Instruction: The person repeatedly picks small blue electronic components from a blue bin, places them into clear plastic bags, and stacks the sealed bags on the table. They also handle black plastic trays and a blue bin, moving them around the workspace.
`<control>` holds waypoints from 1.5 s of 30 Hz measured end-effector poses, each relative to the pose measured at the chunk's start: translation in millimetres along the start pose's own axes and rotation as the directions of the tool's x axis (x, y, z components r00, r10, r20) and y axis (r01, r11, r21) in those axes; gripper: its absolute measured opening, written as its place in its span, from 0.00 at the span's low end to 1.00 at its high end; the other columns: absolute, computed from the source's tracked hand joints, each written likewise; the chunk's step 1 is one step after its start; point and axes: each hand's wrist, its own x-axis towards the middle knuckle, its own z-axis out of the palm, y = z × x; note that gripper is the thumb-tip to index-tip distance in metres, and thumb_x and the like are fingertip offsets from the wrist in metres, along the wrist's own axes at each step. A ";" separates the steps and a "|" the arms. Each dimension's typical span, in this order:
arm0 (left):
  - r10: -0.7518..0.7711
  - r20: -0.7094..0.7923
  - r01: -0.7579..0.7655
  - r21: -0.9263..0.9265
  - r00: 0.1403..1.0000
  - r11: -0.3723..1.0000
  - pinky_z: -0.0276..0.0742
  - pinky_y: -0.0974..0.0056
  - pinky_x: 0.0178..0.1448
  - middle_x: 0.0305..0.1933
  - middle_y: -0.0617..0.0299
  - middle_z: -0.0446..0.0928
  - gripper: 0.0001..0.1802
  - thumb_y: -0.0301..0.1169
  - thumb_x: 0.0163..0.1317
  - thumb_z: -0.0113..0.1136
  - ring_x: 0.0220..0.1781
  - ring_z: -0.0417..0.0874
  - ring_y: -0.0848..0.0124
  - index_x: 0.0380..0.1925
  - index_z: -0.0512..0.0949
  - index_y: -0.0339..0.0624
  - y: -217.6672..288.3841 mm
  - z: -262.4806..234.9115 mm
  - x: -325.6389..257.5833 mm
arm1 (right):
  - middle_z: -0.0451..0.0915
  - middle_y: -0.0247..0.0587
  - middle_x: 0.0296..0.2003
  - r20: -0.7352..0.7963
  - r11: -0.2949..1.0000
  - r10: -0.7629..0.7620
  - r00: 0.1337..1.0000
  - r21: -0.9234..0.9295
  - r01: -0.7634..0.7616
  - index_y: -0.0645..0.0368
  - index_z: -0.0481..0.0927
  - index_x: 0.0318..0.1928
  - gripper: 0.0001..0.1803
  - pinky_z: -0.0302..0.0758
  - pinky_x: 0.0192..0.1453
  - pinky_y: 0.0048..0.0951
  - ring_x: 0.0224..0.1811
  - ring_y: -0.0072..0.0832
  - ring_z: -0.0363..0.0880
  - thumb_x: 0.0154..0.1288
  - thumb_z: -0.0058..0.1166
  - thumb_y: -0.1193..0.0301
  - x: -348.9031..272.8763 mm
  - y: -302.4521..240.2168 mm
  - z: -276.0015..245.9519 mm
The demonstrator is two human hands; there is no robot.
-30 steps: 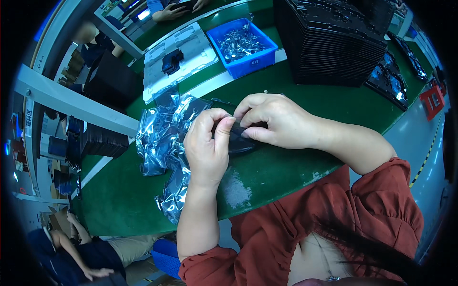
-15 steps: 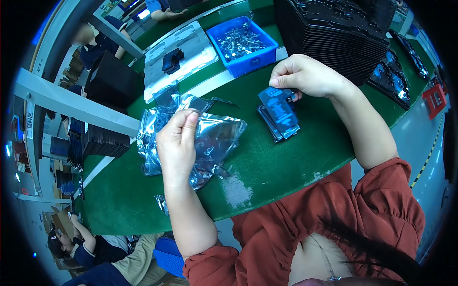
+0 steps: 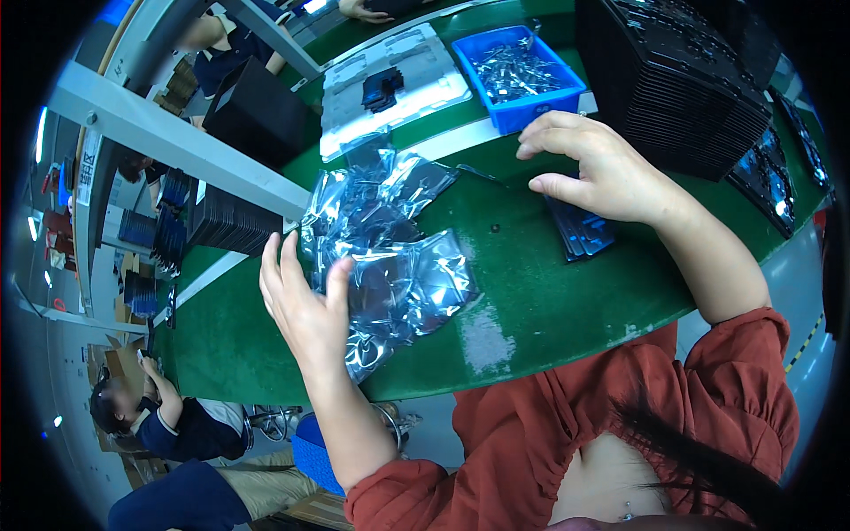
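A heap of crumpled, clear shiny plastic film point(image 3: 412, 279) lies on the green table. Beside its left edge is my left hand point(image 3: 305, 301), fingers spread and nothing held. My right hand point(image 3: 598, 168) hovers over a small stack of thin dark flat pieces point(image 3: 586, 237), its thumb and fingers apart and empty. The hand hides the stack's upper end. A thin dark strip point(image 3: 482, 174) lies between the film and my right hand.
A blue bin point(image 3: 531, 113) of small shiny parts stands at the back, beside a pale grey tray point(image 3: 341, 128) carrying dark pieces. Tall stacked black trays point(image 3: 682, 115) rise at the right. A metal beam point(image 3: 204, 155) crosses the left; co-workers sit beyond.
My left hand has let go of the plastic film and opened. My right hand has released a dark flat piece at the stack and spread its fingers. The whole view has shifted.
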 end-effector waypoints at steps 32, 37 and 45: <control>-0.065 0.210 0.150 -0.420 0.975 0.895 0.70 0.52 0.58 0.60 0.44 0.70 0.60 0.37 0.33 0.79 0.60 0.73 0.50 0.68 0.55 0.39 9.2 35.8 -52.8 | 0.72 0.38 0.19 0.763 0.308 -0.241 0.600 0.646 -0.698 0.69 0.76 0.32 0.13 0.63 0.25 0.26 0.20 0.24 0.69 0.39 0.50 0.83 97.5 -93.1 137.6; -0.051 0.073 0.077 -0.425 0.996 0.902 0.76 0.57 0.53 0.50 0.48 0.78 0.44 0.28 0.41 0.74 0.50 0.81 0.52 0.61 0.65 0.40 10.0 36.2 -57.5 | 0.76 0.43 0.38 0.760 0.352 -0.085 0.644 0.627 -0.695 0.68 0.69 0.53 0.29 0.77 0.37 0.29 0.36 0.28 0.78 0.45 0.51 0.86 84.4 -104.6 111.6; -0.170 0.113 0.203 -0.597 0.979 0.776 0.76 0.58 0.39 0.30 0.51 0.78 0.13 0.20 0.45 0.61 0.32 0.81 0.54 0.34 0.78 0.37 2.6 32.2 -59.2 | 0.77 0.53 0.45 0.444 0.961 -0.175 0.879 0.272 0.054 0.67 0.76 0.53 0.29 0.72 0.55 0.36 0.49 0.42 0.76 0.57 0.60 0.57 109.1 -113.1 89.0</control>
